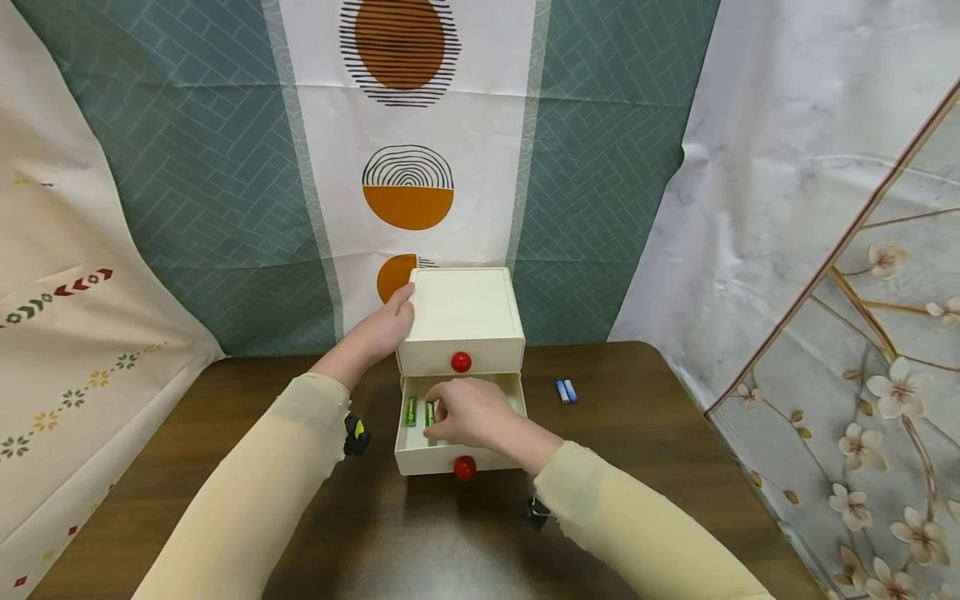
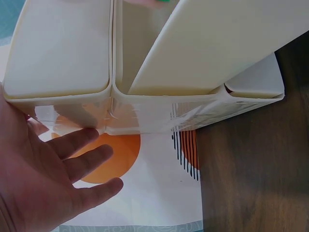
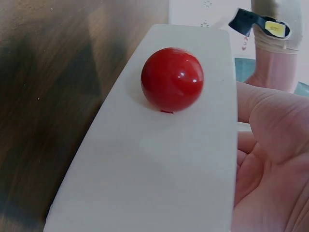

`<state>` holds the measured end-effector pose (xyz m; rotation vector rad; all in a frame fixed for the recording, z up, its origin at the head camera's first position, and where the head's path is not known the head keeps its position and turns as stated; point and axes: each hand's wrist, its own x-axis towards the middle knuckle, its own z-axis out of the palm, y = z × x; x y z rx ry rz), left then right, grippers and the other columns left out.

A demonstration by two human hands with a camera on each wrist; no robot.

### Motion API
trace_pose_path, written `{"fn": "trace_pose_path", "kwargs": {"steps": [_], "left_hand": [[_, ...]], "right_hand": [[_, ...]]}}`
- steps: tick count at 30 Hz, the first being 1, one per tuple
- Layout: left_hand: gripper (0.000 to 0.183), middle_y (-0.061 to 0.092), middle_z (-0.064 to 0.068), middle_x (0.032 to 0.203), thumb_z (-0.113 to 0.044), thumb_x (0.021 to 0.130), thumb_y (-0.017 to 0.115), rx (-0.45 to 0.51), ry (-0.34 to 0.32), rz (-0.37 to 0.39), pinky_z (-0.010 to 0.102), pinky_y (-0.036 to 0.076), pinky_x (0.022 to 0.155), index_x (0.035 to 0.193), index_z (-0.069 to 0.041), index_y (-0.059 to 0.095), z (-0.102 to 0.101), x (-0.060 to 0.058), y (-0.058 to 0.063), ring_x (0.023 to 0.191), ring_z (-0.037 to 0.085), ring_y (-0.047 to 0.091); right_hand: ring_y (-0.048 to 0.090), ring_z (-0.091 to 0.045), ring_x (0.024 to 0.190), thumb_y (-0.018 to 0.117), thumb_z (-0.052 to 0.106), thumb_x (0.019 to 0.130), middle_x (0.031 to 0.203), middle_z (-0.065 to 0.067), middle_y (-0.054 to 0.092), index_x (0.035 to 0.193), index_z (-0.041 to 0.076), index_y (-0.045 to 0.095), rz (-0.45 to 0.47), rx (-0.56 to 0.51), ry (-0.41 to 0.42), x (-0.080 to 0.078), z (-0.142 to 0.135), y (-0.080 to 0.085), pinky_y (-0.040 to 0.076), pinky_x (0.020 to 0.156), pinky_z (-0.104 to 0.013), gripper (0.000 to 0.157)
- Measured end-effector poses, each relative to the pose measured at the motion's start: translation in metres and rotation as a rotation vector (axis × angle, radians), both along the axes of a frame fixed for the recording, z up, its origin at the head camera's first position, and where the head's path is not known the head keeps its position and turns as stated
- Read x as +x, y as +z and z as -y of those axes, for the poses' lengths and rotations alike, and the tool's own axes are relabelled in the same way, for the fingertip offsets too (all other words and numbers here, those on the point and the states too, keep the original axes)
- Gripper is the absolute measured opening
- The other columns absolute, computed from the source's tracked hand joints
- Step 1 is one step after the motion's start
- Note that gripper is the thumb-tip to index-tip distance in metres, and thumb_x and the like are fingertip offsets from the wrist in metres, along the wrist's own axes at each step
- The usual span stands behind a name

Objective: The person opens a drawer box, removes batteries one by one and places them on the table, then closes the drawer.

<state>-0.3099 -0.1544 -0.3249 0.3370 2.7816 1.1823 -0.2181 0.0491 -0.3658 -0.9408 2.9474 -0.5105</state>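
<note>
A white two-drawer cabinet (image 1: 467,304) stands on the table, its lower drawer (image 1: 423,461) pulled out. My left hand (image 1: 386,327) rests against the cabinet's left side near the top, its fingers extended in the left wrist view. My right hand (image 1: 476,412) reaches into the lower drawer, thumb and index finger bent around a green battery (image 1: 430,412). Another green battery (image 1: 412,411) lies in the drawer to the left. The drawer front with its red knob (image 3: 172,79) hides the right fingertips in the right wrist view.
Two blue-and-white batteries (image 1: 566,392) lie side by side on the brown table (image 1: 630,467), right of the cabinet. The upper drawer, with a red knob (image 1: 461,362), is closed. A patterned curtain (image 1: 210,192) hangs behind the cabinet.
</note>
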Motion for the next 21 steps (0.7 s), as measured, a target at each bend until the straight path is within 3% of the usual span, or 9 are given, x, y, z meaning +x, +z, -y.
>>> {"fn": "trace_pose_path", "kwargs": {"steps": [10,17,21], "left_hand": [[0.068,0.009,0.013,0.185,-0.045,0.119,0.018,-0.002,-0.013,-0.013,0.059,0.014,0.134,0.18,-0.017,0.002,0.001,-0.002,-0.002,0.168,0.038,0.016],[0.068,0.01,0.014,0.185,-0.044,0.119,0.018,-0.006,-0.013,-0.009,0.058,0.014,0.134,0.18,-0.018,0.002,0.001,0.001,0.0,0.168,0.039,0.016],[0.068,0.009,0.013,0.185,-0.044,0.119,0.017,-0.006,-0.013,-0.01,0.058,0.013,0.135,0.18,-0.018,0.002,0.0,0.001,0.001,0.168,0.038,0.016]], "right_hand": [[0.062,-0.007,0.078,0.088,0.026,0.094,0.078,0.016,0.068,0.122,0.013,0.078,-0.024,-0.079,0.019,0.013,-0.019,0.009,0.051,0.07,-0.029,0.032],[0.059,-0.005,0.073,0.089,0.027,0.094,0.081,0.019,0.068,0.117,0.017,0.078,-0.074,-0.098,0.014,0.021,-0.034,0.014,0.05,0.066,-0.029,0.027],[0.059,-0.005,0.072,0.089,0.026,0.094,0.083,0.018,0.069,0.124,0.015,0.079,-0.079,-0.122,0.002,0.024,-0.042,0.017,0.05,0.065,-0.029,0.034]]}}
